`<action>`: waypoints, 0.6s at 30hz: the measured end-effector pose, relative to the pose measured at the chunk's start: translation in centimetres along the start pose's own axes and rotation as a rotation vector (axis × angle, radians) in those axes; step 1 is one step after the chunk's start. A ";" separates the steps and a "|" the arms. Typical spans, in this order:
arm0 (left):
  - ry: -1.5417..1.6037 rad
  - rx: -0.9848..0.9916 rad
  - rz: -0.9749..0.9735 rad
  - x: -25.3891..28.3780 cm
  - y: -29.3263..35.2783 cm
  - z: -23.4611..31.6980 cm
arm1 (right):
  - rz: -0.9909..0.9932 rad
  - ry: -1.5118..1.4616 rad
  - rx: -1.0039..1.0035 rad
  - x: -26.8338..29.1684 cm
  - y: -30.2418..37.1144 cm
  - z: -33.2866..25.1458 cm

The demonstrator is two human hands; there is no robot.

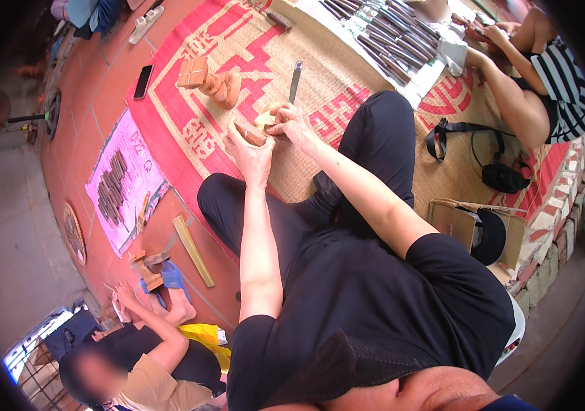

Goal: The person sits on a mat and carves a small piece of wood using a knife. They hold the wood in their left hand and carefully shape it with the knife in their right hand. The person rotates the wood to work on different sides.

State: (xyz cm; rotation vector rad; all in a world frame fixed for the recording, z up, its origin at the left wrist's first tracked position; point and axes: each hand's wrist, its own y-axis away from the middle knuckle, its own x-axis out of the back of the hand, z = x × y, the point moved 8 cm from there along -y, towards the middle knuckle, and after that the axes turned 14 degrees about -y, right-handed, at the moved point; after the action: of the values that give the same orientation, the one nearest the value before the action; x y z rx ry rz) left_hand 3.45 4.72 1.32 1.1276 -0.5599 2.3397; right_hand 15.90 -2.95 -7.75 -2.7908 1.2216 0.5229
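Observation:
My left hand (pixel 250 159) is closed around a small reddish-brown wooden block (pixel 250 135) above the mat. Close beside it, my right hand (pixel 295 128) has its fingers pinched together at a pale yellow piece (pixel 265 118), whose material I cannot make out. Just beyond the right fingers, a long narrow metal blade (pixel 296 82) points away from me; whether it is held or lies on the mat is unclear. A carved wooden piece with a blocky top (pixel 211 82) stands on the mat past my left hand.
I sit on a red-and-tan woven mat (pixel 258 51). Dark rods lie on a white sheet (pixel 412 89) and on a pink sheet (pixel 124 137). A phone (pixel 143 82), a wooden strip (pixel 194 251), straps (pixel 470 128) and a cardboard box (pixel 451 218) lie around. People sit at both sides.

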 end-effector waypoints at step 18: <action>-0.004 -0.103 0.027 0.1 0.4 -0.6 | 0.256 0.311 0.342 5.1 -2.9 2.1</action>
State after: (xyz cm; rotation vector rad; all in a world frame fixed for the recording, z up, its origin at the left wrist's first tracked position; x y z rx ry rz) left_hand 2.77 4.75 1.02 1.0847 -0.6931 2.3038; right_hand 20.62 -4.21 -11.62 -2.5000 1.5656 -0.1157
